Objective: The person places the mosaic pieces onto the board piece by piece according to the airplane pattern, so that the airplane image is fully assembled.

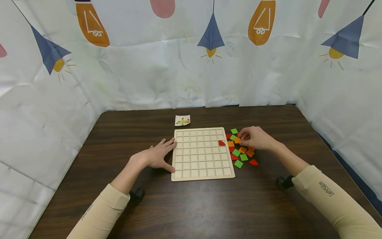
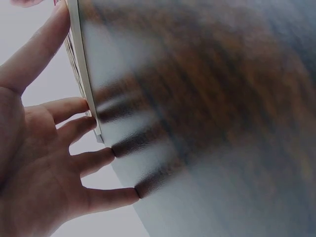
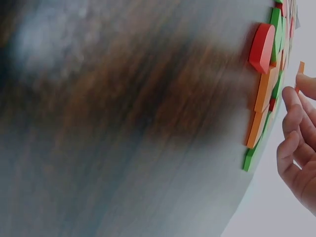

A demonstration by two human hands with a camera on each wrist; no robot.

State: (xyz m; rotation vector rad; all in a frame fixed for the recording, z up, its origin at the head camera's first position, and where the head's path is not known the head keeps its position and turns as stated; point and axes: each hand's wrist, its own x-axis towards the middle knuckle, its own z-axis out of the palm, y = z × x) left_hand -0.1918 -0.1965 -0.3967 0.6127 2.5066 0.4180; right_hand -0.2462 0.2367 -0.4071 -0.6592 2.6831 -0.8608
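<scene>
1. The board [image 1: 202, 156], a pale square with a grid of shallow cells, lies flat on the dark brown surface [image 1: 209, 209].
2. The left hand [image 1: 155, 156] is at the board's left edge. Its grip is apart: thumb and fingers spread, the thumb and two fingertips touching that edge, the other fingertips down on the surface just beside the board.
3. The right hand [image 1: 258, 138] is to the right of the board, over the loose pieces. Its grip is clamped on an orange tile [image 3: 301, 68], pinched between thumb and finger.
4. A red piece [image 1: 222, 143] with one rounded side sits in the board's far-right column, third row from the far edge.
5. Just right of the board lie green tiles [image 1: 243, 157], other orange tiles [image 1: 250, 153] and red rounded pieces [image 1: 253, 162], crowded together, some touching.
6. A small card [image 1: 182, 120] with a coloured pattern on a grid lies just beyond the board's far edge, towards its left corner.
7. Well beyond the board hangs a white curtain [image 1: 149, 73] printed with lamps.
</scene>
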